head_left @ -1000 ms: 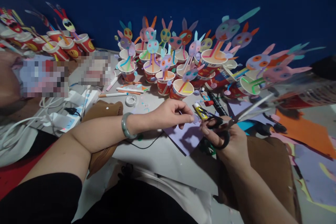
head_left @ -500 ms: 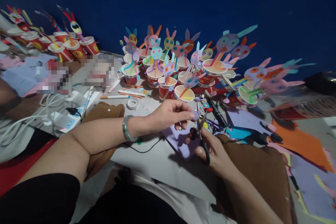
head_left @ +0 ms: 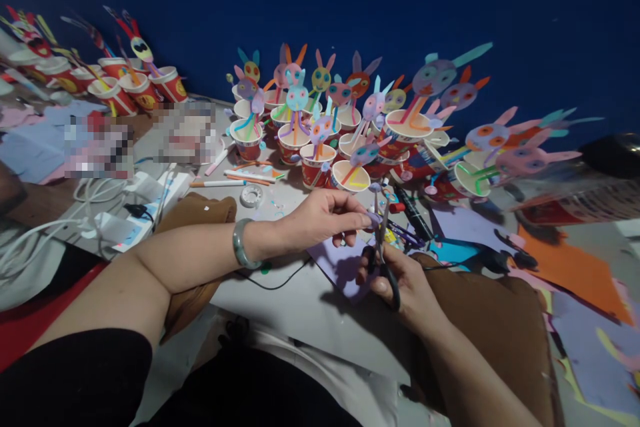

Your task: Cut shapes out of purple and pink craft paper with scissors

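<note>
Between the thumb and fingers of my left hand point(head_left: 336, 215) is a small piece of purple paper point(head_left: 373, 219). My right hand point(head_left: 403, 283) has its fingers in the black handles of a pair of scissors point(head_left: 382, 240), whose blades point up beside the purple piece. The blades stand slightly apart. Whether they touch the paper I cannot tell. Below both hands a purple sheet point(head_left: 345, 270) lies on the table, partly in shadow. Just beyond my left hand stands a paper cup point(head_left: 351, 177) with a paper rabbit head and coloured strips.
Several paper cups with rabbit figures point(head_left: 320, 80) crowd the back along a blue wall. A roll of tape point(head_left: 251, 196), a black marker point(head_left: 415, 213) and an orange sheet point(head_left: 575, 273) lie around. White cables and a power strip point(head_left: 150, 210) are at left; a bottle point(head_left: 575, 200) stands right.
The scissor blades have come closer together by the purple paper. My left hand keeps its pinch in nearly the same place.
</note>
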`<state>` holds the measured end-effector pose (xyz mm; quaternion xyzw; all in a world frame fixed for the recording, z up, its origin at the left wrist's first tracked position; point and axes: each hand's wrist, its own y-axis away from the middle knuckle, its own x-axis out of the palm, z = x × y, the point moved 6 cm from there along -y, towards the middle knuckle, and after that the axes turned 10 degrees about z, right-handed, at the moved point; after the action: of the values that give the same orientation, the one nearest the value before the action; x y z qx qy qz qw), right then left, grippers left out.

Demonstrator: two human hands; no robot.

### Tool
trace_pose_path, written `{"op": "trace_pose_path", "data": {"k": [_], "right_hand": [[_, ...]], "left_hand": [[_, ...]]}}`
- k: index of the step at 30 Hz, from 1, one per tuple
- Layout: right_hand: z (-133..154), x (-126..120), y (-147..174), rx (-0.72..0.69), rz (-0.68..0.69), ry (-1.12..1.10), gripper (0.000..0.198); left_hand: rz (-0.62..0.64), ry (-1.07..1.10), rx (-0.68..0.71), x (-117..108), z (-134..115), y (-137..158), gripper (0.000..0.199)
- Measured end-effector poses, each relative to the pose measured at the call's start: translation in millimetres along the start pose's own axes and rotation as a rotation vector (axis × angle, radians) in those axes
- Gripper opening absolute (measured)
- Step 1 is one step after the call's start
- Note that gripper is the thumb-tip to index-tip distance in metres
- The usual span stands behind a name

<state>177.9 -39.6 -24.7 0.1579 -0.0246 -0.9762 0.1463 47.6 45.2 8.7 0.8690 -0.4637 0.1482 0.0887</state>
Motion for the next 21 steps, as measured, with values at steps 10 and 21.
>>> {"op": "trace_pose_path", "data": {"k": [10, 21], "right_hand": [[-2.5, -1.5, 0.3, 0.002, -0.034, 0.021, 0.061], [-0.5, -3.4, 1.1, -0.004, -0.040, 0.060, 0.061]], "left_hand": [[-0.008, -0.016, -0.024, -0.5, 1.9, 0.2, 0.022], [-0.014, 0.005, -0.021, -0.4, 1.0, 0.0, 0.015]]}}
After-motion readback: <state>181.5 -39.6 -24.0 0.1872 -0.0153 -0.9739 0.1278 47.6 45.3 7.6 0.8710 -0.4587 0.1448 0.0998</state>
